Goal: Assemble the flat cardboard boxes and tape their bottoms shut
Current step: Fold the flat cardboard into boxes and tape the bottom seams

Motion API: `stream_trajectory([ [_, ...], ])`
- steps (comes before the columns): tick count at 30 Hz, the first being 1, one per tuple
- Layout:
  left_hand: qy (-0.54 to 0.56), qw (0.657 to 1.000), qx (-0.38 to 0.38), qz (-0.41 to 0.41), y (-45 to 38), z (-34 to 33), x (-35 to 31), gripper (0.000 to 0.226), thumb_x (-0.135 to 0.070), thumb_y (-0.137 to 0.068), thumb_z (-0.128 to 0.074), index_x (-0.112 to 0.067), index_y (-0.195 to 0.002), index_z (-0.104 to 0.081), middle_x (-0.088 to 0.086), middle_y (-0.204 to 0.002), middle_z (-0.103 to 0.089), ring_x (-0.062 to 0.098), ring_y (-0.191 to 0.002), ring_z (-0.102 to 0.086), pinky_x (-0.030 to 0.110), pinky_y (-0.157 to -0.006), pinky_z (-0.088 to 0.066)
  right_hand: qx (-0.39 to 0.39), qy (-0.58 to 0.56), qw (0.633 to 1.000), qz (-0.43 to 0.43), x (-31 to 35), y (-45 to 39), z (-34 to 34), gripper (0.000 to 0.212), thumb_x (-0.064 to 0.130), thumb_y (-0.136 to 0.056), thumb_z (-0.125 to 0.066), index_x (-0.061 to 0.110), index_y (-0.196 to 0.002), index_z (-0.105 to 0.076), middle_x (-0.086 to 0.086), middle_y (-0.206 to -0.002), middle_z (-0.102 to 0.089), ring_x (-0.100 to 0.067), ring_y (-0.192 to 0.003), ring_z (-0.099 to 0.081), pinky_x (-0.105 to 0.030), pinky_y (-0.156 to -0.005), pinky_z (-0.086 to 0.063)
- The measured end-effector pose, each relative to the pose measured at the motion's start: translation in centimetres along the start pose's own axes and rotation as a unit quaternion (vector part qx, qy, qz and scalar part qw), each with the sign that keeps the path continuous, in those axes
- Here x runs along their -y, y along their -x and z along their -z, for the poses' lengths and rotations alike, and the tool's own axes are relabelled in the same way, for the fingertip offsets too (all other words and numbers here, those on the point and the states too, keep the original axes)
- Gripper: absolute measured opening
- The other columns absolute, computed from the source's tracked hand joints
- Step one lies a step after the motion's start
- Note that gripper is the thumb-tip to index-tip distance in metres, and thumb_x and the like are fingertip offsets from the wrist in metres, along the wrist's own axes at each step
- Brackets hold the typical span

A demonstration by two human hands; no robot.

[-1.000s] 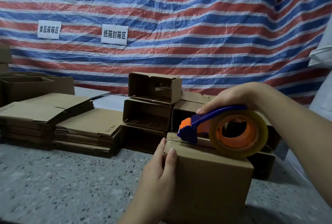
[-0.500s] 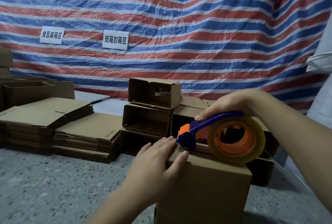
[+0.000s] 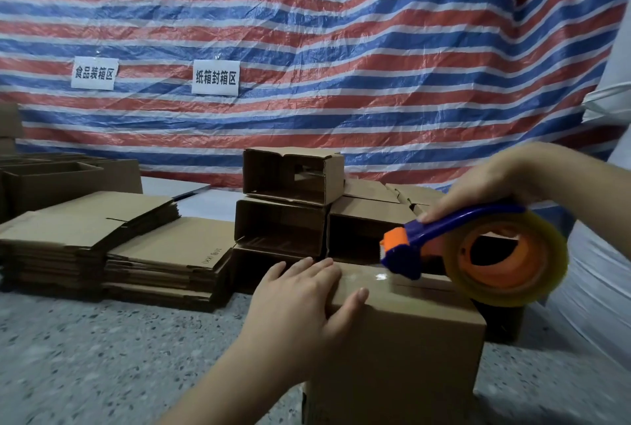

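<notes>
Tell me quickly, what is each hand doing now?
Left hand: open, fingers flat, pressing on the box.
Right hand: closed, gripping the tape dispenser.

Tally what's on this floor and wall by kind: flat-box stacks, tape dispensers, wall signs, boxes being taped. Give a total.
Stacks of flat boxes: 2, the taller stack and the lower stack
Tape dispensers: 1, the tape dispenser in the right hand
Wall signs: 2, left sign and right sign
Boxes being taped: 1, the box under the left hand
Total: 6
</notes>
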State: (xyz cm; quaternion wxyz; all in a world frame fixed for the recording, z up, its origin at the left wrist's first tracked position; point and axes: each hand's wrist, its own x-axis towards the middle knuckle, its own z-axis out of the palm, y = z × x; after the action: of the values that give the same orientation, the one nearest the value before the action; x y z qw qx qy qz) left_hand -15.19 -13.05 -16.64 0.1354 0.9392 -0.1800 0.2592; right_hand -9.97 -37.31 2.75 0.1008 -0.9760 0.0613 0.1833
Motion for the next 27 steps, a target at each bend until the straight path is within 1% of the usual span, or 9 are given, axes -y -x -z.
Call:
stream_trajectory([
  [4, -0.035, 0.999, 0.009, -0.018, -0.1, 0.7, -0.5, 0.078, -0.076, -0.085, -0.003, -0.038, -0.138, -0.047, -0.019, -0.145, -0.047, 0.004, -0.137, -0.037, 0.028, -0.114, -0.019, 0.030, 0.018, 0.999, -0.016, -1.2, -0.2, -1.1, 0.087, 0.075, -0.055, -0.077, 0.015, -0.116, -0.064, -0.008, -0.098, -0.078, -0.020, -0.087, -0.076, -0.030, -0.076, -0.059],
  [7, -0.097, 0.994, 0.039, -0.035, -1.1, 1.6, -1.6, 0.081, -0.080, -0.084, -0.003, -0.031, -0.118, -0.058, -0.011, -0.123, -0.061, 0.012, -0.122, -0.050, 0.036, -0.112, -0.027, 0.031, 0.024, 0.999, -0.011, -0.7, -0.6, -1.5, 0.077, 0.073, -0.060, -0.074, 0.017, -0.112, -0.065, -0.004, -0.089, -0.079, -0.016, -0.077, -0.075, -0.026, -0.069, -0.058],
  [8, -0.118, 0.991, 0.054, -0.039, -1.5, 1.7, -2.0, 0.087, -0.084, -0.082, -0.003, -0.027, -0.117, -0.059, -0.006, -0.122, -0.062, 0.015, -0.122, -0.050, 0.039, -0.112, -0.027, 0.031, 0.024, 0.999, -0.012, -0.5, -0.5, -1.5, 0.075, 0.072, -0.061, -0.073, 0.017, -0.111, -0.065, -0.004, -0.086, -0.078, -0.016, -0.074, -0.075, -0.026, -0.067, -0.058],
  [10, -0.137, 0.986, 0.087, -0.046, -2.0, 1.8, -2.7, 0.102, -0.089, -0.077, -0.004, -0.021, -0.137, -0.050, 0.002, -0.143, -0.051, 0.023, -0.137, -0.039, 0.044, -0.118, -0.019, 0.031, 0.021, 0.999, -0.014, -0.6, -0.4, -1.5, 0.075, 0.072, -0.061, -0.073, 0.017, -0.111, -0.065, -0.004, -0.086, -0.078, -0.015, -0.074, -0.075, -0.026, -0.067, -0.058],
  [11, -0.130, 0.984, 0.106, -0.053, -2.1, 1.6, -3.0, 0.104, -0.089, -0.077, -0.006, -0.020, -0.150, -0.034, 0.004, -0.156, -0.035, 0.023, -0.146, -0.026, 0.042, -0.120, -0.009, 0.030, 0.019, 0.999, -0.013, -0.7, -0.5, -1.5, 0.076, 0.073, -0.060, -0.073, 0.017, -0.111, -0.065, -0.004, -0.086, -0.078, -0.015, -0.075, -0.075, -0.026, -0.067, -0.058],
  [13, -0.100, 0.983, 0.135, -0.073, -2.2, 1.2, -3.6, 0.097, -0.083, -0.083, -0.014, -0.019, -0.156, -0.014, 0.004, -0.164, -0.014, 0.019, -0.151, -0.011, 0.035, -0.118, -0.001, 0.031, 0.015, 0.999, -0.008, -0.9, -0.6, -1.6, 0.076, 0.073, -0.059, -0.074, 0.018, -0.111, -0.064, -0.004, -0.086, -0.078, -0.015, -0.075, -0.074, -0.026, -0.068, -0.057],
  [18, -0.103, 0.984, 0.115, -0.089, -2.2, 0.5, -3.5, 0.086, -0.075, -0.090, -0.023, -0.017, -0.153, -0.027, 0.003, -0.160, -0.027, 0.018, -0.148, -0.022, 0.032, -0.119, -0.017, 0.034, 0.009, 0.999, -0.008, -1.1, -0.7, -1.4, 0.079, 0.072, -0.058, -0.074, 0.016, -0.113, -0.063, -0.006, -0.090, -0.078, -0.017, -0.078, -0.075, -0.027, -0.070, -0.058],
  [24, -0.098, 0.985, 0.112, -0.088, -2.1, 0.4, -3.5, 0.085, -0.074, -0.090, -0.023, -0.018, -0.154, -0.026, 0.001, -0.161, -0.027, 0.016, -0.148, -0.021, 0.031, -0.120, -0.014, 0.044, 0.003, 0.999, -0.026, -4.1, -0.3, -0.6, 0.108, 0.079, -0.038, -0.083, 0.013, -0.121, -0.063, -0.011, -0.103, -0.077, -0.023, -0.092, -0.075, -0.032, -0.083, -0.059],
  [27, -0.092, 0.986, 0.102, -0.096, -1.8, 0.5, -3.5, 0.084, -0.074, -0.089, -0.020, -0.021, -0.154, -0.026, 0.000, -0.161, -0.027, 0.016, -0.148, -0.021, 0.029, -0.120, -0.012, 0.046, 0.000, 0.998, -0.044, -6.2, 0.0, -0.6, 0.106, 0.080, -0.039, -0.083, 0.013, -0.120, -0.064, -0.010, -0.103, -0.077, -0.021, -0.091, -0.075, -0.031, -0.082, -0.058],
])
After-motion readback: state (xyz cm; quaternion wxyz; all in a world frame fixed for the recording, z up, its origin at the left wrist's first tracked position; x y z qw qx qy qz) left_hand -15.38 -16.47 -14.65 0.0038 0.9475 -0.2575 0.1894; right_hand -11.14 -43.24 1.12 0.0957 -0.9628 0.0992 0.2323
